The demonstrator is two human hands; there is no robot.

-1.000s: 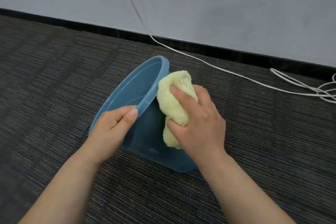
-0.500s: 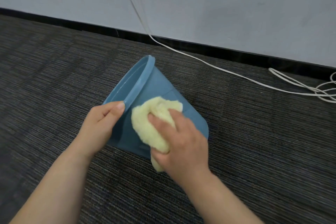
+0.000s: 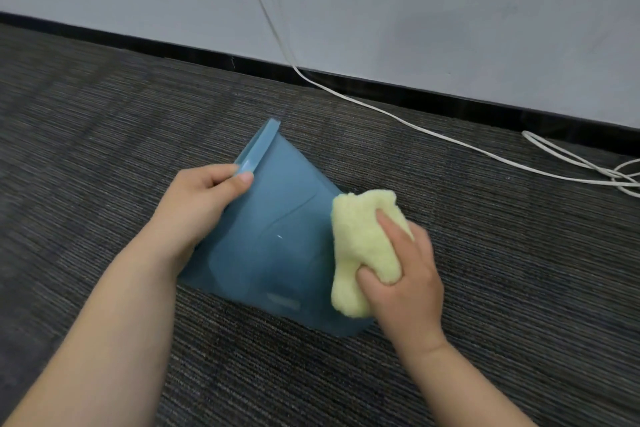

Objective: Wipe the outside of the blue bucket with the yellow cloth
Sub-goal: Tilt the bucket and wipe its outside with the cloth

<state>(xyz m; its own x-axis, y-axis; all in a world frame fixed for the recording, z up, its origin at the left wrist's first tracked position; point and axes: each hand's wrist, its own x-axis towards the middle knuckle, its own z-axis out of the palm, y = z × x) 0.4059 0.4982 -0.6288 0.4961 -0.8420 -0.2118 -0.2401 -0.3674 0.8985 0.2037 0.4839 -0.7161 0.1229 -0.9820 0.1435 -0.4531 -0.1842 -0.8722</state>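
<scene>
The blue bucket [image 3: 273,246] lies tipped on its side on the carpet, its rim up and to the left, its outer wall facing me. My left hand [image 3: 201,204] grips the rim, thumb on the outside. My right hand [image 3: 405,281] clutches the fluffy yellow cloth [image 3: 363,250] and presses it against the bucket's right side, near the base. The bucket's inside is hidden from view.
Dark striped carpet [image 3: 502,288] surrounds the bucket. A white cable [image 3: 398,116] runs down the grey wall and across the floor to a tangle at the right edge. A black skirting board [image 3: 138,42] lines the wall behind.
The bucket has been turned further over, so its opening faces away and the outer wall shows. The cloth has slid from the bucket's middle to its right side near the base.
</scene>
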